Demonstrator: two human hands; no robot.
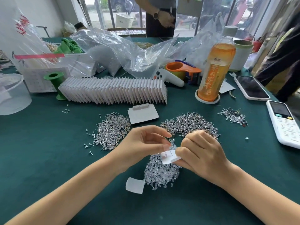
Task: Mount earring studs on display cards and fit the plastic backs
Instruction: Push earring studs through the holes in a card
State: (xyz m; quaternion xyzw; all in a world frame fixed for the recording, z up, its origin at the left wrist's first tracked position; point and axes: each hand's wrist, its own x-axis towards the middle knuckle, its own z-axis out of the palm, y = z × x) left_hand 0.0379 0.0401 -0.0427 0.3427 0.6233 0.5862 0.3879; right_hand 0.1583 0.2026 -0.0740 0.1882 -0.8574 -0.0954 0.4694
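My right hand [199,153] grips a small white display card [169,157] with two stud pins showing through it. My left hand [146,143] pinches at the card's upper edge with thumb and forefinger; what sits between the fingertips is too small to tell. Both hands hover over a heap of clear plastic backs [160,172]. Piles of earring studs lie left [112,130], centre right [190,123] and far right [233,116]. A long row of finished white cards [113,90] stands behind, and a single blank card [142,113] lies flat in front of it.
A small white slip [135,185] lies on the green tablecloth [48,159] near the backs. An orange drink bottle [215,65], tape dispenser [183,70], two phones [250,87] [284,122], a green spool [55,78], a clear tub [13,93] and plastic bags [121,49] crowd the back. A person [160,17] stands beyond the table.
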